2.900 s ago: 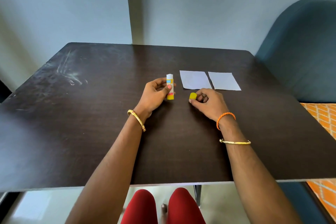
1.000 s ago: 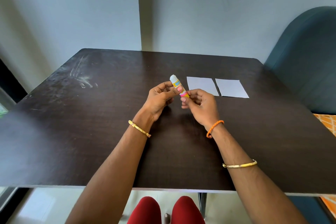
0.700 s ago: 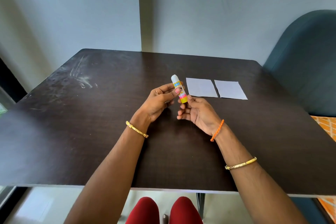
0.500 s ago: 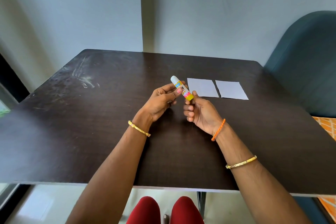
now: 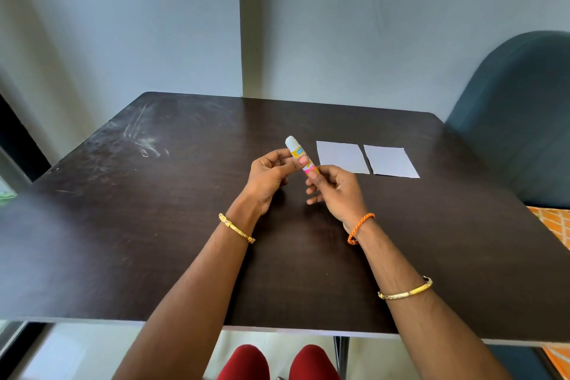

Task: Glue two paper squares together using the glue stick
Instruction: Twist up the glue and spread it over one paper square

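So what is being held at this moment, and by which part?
The glue stick: the left hand grips its middle, the right hand pinches its lower end. Its white tip points up, uncapped.

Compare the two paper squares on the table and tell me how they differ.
The left paper square lies nearer the glue stick and both hands; the right paper square lies nearer the blue chair. The right paper square's near edge reaches a little closer to the person than the left paper square's. Both are plain white, flat on the dark table, side by side with a thin gap, untouched.
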